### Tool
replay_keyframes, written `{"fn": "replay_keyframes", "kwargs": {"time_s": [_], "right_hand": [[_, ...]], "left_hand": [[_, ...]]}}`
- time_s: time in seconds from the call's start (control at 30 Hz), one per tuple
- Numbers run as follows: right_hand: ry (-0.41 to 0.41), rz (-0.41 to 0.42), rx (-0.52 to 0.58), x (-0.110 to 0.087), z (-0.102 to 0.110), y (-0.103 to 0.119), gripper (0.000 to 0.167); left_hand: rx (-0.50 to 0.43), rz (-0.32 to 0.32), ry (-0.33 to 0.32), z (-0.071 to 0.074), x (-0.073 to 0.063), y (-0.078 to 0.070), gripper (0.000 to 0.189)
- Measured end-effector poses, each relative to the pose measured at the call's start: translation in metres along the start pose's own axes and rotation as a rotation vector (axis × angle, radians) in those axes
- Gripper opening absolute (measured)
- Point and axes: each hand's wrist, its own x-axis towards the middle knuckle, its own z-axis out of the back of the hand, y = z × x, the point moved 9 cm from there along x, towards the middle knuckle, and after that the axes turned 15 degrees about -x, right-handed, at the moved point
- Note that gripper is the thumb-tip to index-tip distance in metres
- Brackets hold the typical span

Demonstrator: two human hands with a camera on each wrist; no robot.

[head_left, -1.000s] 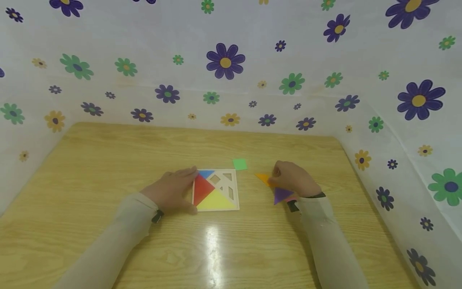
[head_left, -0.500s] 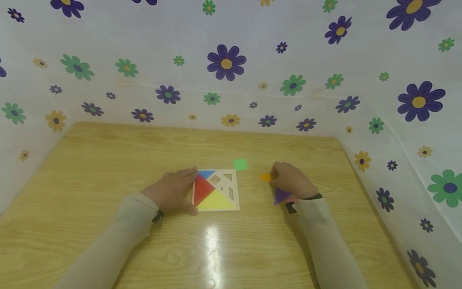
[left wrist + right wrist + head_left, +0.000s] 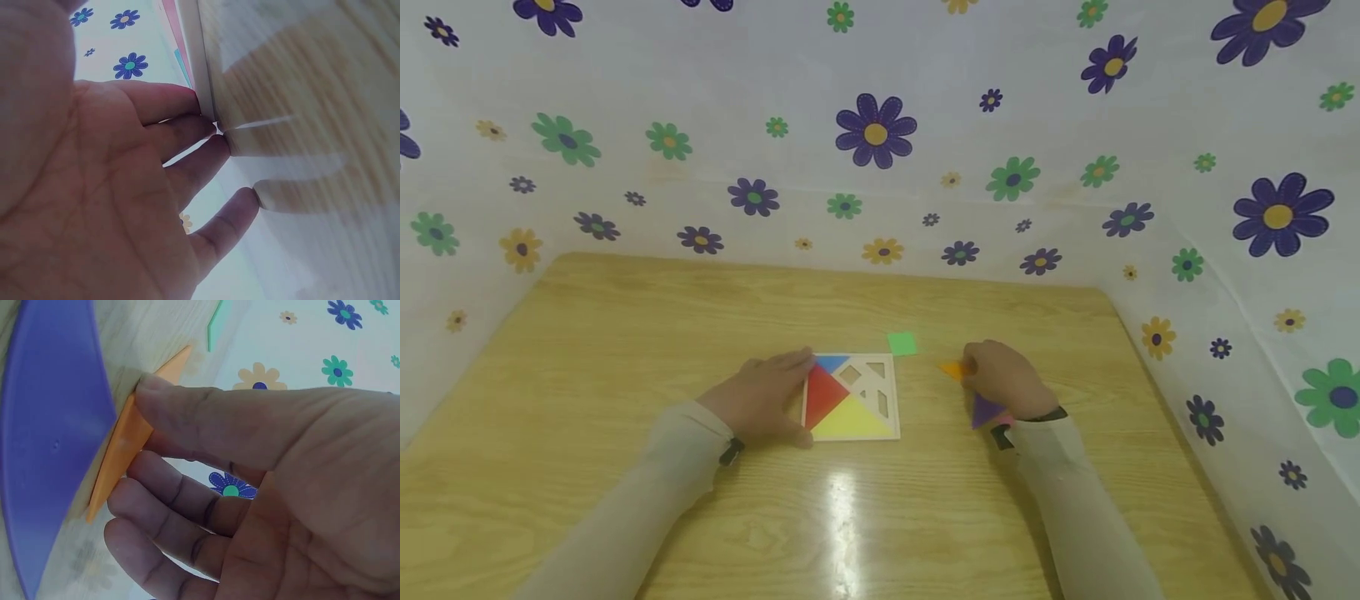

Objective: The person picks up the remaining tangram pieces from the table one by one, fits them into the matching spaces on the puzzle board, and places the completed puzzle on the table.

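A white tangram tray [image 3: 897,400] lies on the table, with a red triangle [image 3: 824,396], a yellow triangle [image 3: 850,419] and a blue piece [image 3: 832,362] set in it. Along its left side rests my left hand [image 3: 760,398], fingers extended, fingertips against the tray's edge and the tabletop in the left wrist view. Between thumb and fingers, my right hand [image 3: 1009,379] pinches an orange triangle [image 3: 122,447]. Beside it is a purple triangle [image 3: 53,437], partly under the right hand in the head view. A pink piece [image 3: 1004,420] shows only in part below the right wrist.
A green piece [image 3: 902,343] lies just beyond the tray's far right corner. Several cut-out slots show in the tray's right part. A white flower-print sheet [image 3: 700,100] rises at the back and both sides of the wooden table [image 3: 760,533].
My right hand has shifted slightly left and toward me over the orange and purple triangles, hiding more of the orange one. The left hand keeps its place at the tray; the view shifts slightly.
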Motion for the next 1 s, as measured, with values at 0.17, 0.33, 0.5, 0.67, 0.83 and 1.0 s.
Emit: {"fn": "replay_keyframes", "kwargs": {"time_s": [0.17,0.33,0.5,0.67,0.83,1.0], "right_hand": [[0.0,-0.011,0.018,-0.0014,0.0008,-0.0012,0.009],[0.003,-0.004,0.047,-0.0015,-0.0006,-0.001,0.012],[0.005,0.0,0.063,-0.002,-0.0018,-0.0009,0.013],[-0.001,0.002,0.06,-0.0044,0.0001,0.0002,0.015],[-0.001,0.006,0.06,-0.0057,-0.0005,0.0005,0.015],[-0.017,0.016,0.075,-0.0028,-0.0025,0.002,0.013]], "left_hand": [[0.002,0.003,0.0,0.0001,0.0009,-0.0006,0.116],[-0.006,0.021,-0.002,-0.001,0.0015,0.0009,0.117],[-0.005,0.017,-0.001,-0.001,0.0,-0.0014,0.117],[0.004,0.007,0.0,-0.0007,-0.0016,-0.0036,0.117],[0.004,0.012,-0.003,-0.0019,-0.0007,-0.0016,0.118],[-0.008,0.012,-0.009,-0.0026,-0.0002,0.0005,0.119]]}}
